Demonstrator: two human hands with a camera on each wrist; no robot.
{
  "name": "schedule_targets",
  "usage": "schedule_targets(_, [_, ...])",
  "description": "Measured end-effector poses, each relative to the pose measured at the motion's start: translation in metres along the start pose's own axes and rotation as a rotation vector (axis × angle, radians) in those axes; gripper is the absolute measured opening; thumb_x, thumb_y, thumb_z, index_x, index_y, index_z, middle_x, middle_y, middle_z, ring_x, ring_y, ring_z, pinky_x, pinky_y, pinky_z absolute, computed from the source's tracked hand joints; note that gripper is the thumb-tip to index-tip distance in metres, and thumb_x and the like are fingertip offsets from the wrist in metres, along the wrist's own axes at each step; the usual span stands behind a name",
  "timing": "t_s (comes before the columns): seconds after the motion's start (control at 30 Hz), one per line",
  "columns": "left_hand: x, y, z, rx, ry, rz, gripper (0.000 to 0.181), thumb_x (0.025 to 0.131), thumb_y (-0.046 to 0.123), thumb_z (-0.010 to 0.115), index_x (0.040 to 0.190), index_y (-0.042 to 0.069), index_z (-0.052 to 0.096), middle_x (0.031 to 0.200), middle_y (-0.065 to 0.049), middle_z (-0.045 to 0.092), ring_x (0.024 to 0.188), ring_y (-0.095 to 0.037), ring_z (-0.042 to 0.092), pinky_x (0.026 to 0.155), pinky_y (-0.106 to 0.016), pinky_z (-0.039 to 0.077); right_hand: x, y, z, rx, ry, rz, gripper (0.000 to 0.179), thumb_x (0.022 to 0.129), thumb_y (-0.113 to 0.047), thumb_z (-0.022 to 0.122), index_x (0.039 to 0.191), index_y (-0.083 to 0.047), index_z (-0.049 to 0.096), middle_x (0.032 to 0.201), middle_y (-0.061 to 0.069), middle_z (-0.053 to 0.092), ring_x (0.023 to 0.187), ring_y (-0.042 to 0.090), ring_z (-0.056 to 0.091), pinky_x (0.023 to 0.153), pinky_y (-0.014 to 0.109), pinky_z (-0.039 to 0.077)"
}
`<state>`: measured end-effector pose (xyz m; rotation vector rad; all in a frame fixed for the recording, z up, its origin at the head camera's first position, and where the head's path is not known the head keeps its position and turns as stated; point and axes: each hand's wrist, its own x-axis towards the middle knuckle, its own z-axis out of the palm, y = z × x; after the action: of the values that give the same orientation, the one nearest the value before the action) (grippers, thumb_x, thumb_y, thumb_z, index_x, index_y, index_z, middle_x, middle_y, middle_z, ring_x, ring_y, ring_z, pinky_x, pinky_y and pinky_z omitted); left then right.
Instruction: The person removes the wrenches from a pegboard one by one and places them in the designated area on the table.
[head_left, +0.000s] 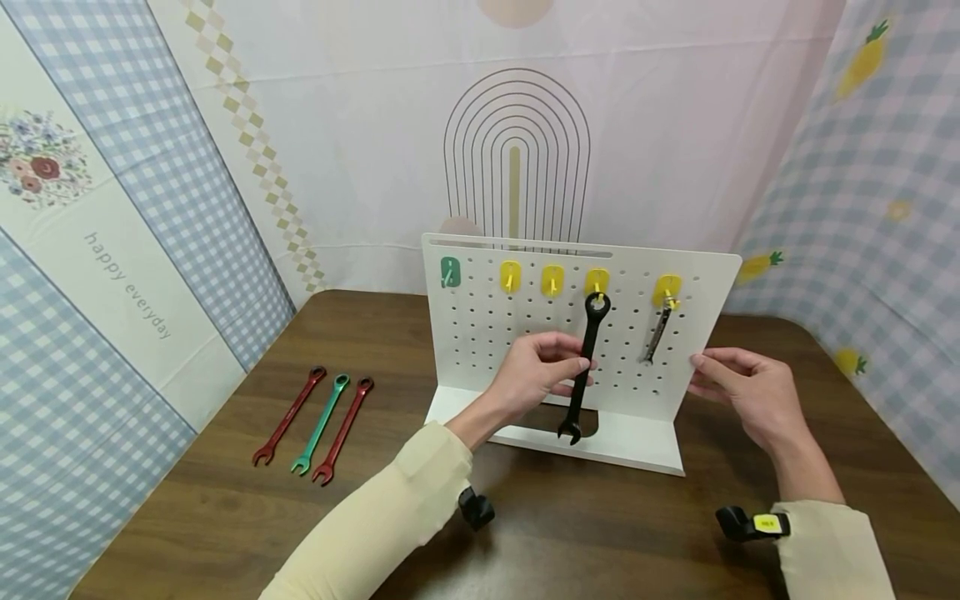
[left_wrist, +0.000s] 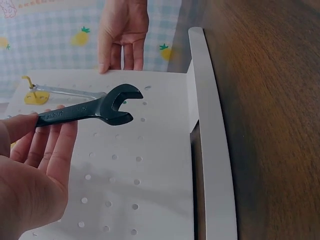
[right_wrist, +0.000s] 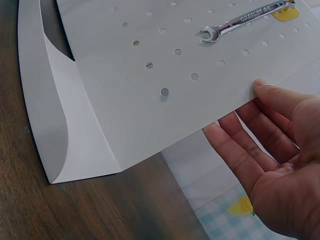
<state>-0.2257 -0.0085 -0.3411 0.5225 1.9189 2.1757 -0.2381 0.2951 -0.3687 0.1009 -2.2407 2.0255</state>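
Between thumb and fingers my left hand [head_left: 534, 367] pinches the shaft of a black combination wrench [head_left: 582, 367]. The wrench hangs ring end up, its ring overlapping a yellow hook [head_left: 597, 282] on the white pegboard [head_left: 480, 333]; whether it bears its weight there I cannot tell. In the left wrist view the open jaw end of the black wrench [left_wrist: 117, 104] points away from the palm. My right hand [head_left: 750, 392] holds the board's right edge, thumb in front and fingers behind. A small silver wrench [right_wrist: 245, 21] hangs from the rightmost yellow hook [head_left: 667, 290].
Left of the board, a red wrench [head_left: 291, 415], a green wrench [head_left: 321, 423] and another red wrench [head_left: 343, 430] lie on the brown wooden table [head_left: 217, 500]. More yellow hooks [head_left: 510, 277] and a green hook [head_left: 450, 272] sit along the board's top. Patterned cloth [head_left: 360, 125] hangs behind.
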Motion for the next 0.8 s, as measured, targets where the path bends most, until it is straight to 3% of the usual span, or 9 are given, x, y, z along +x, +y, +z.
schedule_targets(0.27, [-0.0017, -0.0005, 0.0012, 0.036, 0.011, 0.038, 0.019, 0.088, 0.006, 0.067, 0.106, 0.000, 0.067, 0.096, -0.008, 0.072, 0.085, -0.026, 0.071, 0.069, -0.038, 0.059, 0.0009, -0.0002, -0.0002, 0.018, -0.003, 0.004, 0.029, 0.082, -0.019, 0.075, 0.102, 0.002, 0.068, 0.087, 0.000, 0.071, 0.074, 0.018, 0.071, 0.066, 0.035, 0.058])
schedule_targets(0.53, [-0.0028, 0.0004, 0.0016, 0.025, 0.010, 0.030, 0.015, 0.088, 0.007, 0.067, 0.103, 0.006, 0.069, 0.096, -0.008, 0.072, 0.084, -0.024, 0.071, 0.070, -0.038, 0.059, -0.0005, -0.0001, 0.0001, 0.037, -0.008, -0.004, 0.027, 0.082, -0.017, 0.075, 0.101, 0.001, 0.069, 0.087, 0.000, 0.071, 0.074, 0.018, 0.071, 0.066, 0.035, 0.058])
schedule_targets(0.8, [-0.0038, 0.0022, 0.0022, 0.005, -0.002, 0.024, 0.023, 0.088, 0.005, 0.067, 0.109, -0.005, 0.064, 0.096, -0.010, 0.072, 0.088, -0.032, 0.070, 0.070, -0.039, 0.059, -0.0007, -0.0003, 0.0004, 0.026, -0.006, -0.012, 0.029, 0.082, -0.018, 0.075, 0.102, 0.002, 0.068, 0.087, 0.000, 0.071, 0.074, 0.018, 0.071, 0.066, 0.035, 0.058])
